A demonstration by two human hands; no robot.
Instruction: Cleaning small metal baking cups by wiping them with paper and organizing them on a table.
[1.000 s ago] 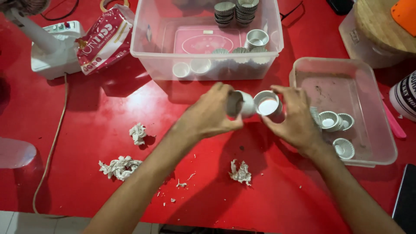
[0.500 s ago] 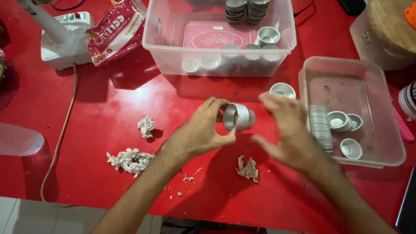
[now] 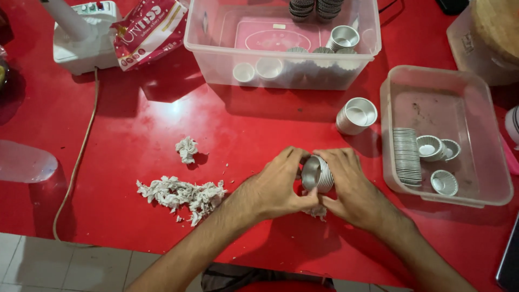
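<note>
Gripping fluted metal cups (image 3: 317, 173) two-handed

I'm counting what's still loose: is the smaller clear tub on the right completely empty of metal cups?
No: the smaller clear tub holds a row of stacked metal cups and three loose ones.

Two bare forearms reaching up from the lower edge, no sleeves, no watch or rings in view, left hand (image 3: 278, 186) and right hand (image 3: 351, 189) with short trimmed nails, a dark garment showing below.
</note>
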